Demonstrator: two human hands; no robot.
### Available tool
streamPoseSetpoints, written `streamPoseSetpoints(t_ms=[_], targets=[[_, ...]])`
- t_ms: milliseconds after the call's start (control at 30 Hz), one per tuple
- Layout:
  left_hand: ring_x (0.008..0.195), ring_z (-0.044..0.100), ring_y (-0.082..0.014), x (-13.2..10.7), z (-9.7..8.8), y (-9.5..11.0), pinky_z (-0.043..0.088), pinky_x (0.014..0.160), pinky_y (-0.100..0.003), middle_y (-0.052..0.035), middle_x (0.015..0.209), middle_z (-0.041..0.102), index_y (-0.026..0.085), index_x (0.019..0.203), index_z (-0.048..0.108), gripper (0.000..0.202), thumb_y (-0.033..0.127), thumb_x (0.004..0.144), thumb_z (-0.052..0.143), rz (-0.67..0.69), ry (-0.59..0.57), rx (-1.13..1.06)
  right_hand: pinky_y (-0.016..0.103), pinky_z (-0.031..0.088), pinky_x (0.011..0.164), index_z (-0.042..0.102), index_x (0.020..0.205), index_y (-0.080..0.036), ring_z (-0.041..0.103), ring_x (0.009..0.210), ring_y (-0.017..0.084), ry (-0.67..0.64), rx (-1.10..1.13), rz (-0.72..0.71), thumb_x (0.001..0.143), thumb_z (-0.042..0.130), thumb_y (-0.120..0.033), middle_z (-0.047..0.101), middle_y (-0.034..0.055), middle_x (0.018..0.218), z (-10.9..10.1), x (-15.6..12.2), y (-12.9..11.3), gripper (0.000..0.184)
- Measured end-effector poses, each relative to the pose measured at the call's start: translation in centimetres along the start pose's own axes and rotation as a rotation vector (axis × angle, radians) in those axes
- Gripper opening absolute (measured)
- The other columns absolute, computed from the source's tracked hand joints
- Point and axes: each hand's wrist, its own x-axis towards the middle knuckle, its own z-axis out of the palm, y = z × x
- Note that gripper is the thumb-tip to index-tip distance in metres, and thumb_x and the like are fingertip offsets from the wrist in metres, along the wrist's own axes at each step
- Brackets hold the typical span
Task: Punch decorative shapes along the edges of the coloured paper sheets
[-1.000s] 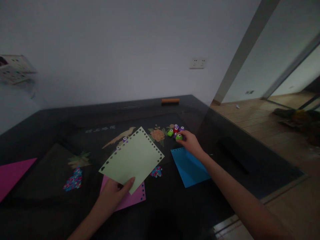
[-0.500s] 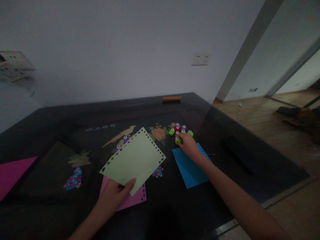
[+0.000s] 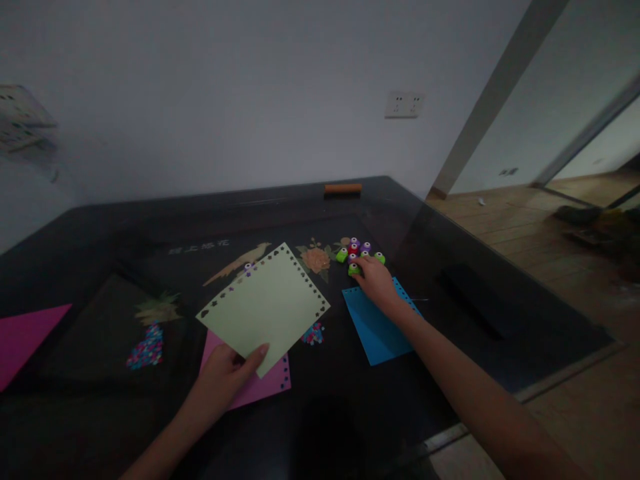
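My left hand [image 3: 226, 375] pinches the near corner of a pale green sheet of paper [image 3: 269, 305], thumb on top. Small shaped holes run along two of its edges. The sheet is held tilted above a pink sheet [image 3: 267, 388], also with punched holes, and partly covers a purple paper punch [image 3: 249, 267]. At the right, my right hand [image 3: 379, 285] has its thumb and fingers closed round a green paper punch [image 3: 354, 269]. Several green, purple and red punches [image 3: 353, 249] cluster beside it. Beneath the right wrist lies a blue sheet [image 3: 374, 328] with punched edges.
Two piles of colourful paper bits, the left pile [image 3: 147, 348] and the middle pile [image 3: 313, 333], lie on the dark table [image 3: 380, 413]. A magenta sheet [image 3: 27, 333] is at far left. Near the wall lies a brown roll [image 3: 343, 189]. A dark oblong object [image 3: 473, 300] rests at right.
The whole view has shifted slightly, so things sit a little higher in the picture. Both hands keep nearly the same places; the pale green sheet now covers more of the purple punches behind it.
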Motion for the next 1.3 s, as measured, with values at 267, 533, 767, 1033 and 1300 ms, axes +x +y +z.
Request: streamPoseSetpoints(t_ms=[267, 533, 767, 1033, 1300], targets=[[0.085, 0.069, -0.0298, 0.2, -0.1, -0.5, 0.056, 0.078, -0.039, -0.0106, 0.092, 0.076, 0.016, 0.083, 0.072, 0.040, 0.053, 0.073, 0.060, 0.026, -0.012, -0.030, 0.039, 0.045, 0.085, 0.068, 0.103, -0.015, 0.060, 0.100, 0.028, 0.072, 0.072, 0.040, 0.084, 0.058, -0.020, 0.066, 0.0135, 0.105, -2.1, -0.4, 0.5, 0.022], [0.081, 0.069, -0.0278, 0.0, -0.5, 1.0, 0.055, 0.074, -0.037, -0.0091, 0.090, 0.076, 0.015, 0.086, 0.072, 0.043, 0.054, 0.073, 0.059, 0.009, -0.046, -0.012, 0.036, 0.049, 0.075, 0.071, 0.084, -0.018, 0.065, 0.080, 0.021, 0.034, 0.548, 0.045, 0.079, 0.063, -0.021, 0.072, 0.0067, 0.087, -4.2, -1.1, -1.7, 0.009], [0.077, 0.070, -0.0261, 0.0, -0.1, 1.2, 0.056, 0.073, -0.037, -0.0054, 0.086, 0.077, 0.018, 0.083, 0.072, 0.032, 0.047, 0.071, 0.065, -0.008, -0.133, -0.162, 0.031, 0.048, 0.062, 0.069, 0.086, -0.019, 0.065, 0.069, 0.017, -0.408, 0.963, 0.046, 0.087, 0.053, -0.037, 0.071, 0.0036, 0.075, -5.0, -4.6, -4.7, 0.024], [0.074, 0.069, -0.0241, -0.2, 0.4, 1.6, 0.055, 0.073, -0.035, -0.0029, 0.070, 0.074, 0.017, 0.077, 0.071, 0.027, 0.043, 0.070, 0.068, 0.011, -0.223, -0.233, 0.028, 0.043, 0.060, 0.065, 0.072, -0.018, 0.057, 0.060, 0.013, -0.397, 1.099, 0.253, 0.072, 0.070, -0.037, 0.064, -0.0007, 0.065, -3.1, -6.2, -5.3, 0.019], [0.072, 0.068, -0.0217, 0.3, 0.2, 0.8, 0.054, 0.072, -0.032, -0.0036, 0.077, 0.075, 0.016, 0.090, 0.071, 0.039, 0.051, 0.074, 0.065, -0.002, -0.209, -0.352, 0.028, 0.043, 0.060, 0.064, 0.071, -0.019, 0.057, 0.059, 0.013, -0.387, 1.170, 0.297, 0.069, 0.073, -0.034, 0.062, -0.0018, 0.063, -1.9, -6.4, -4.9, 0.018]])
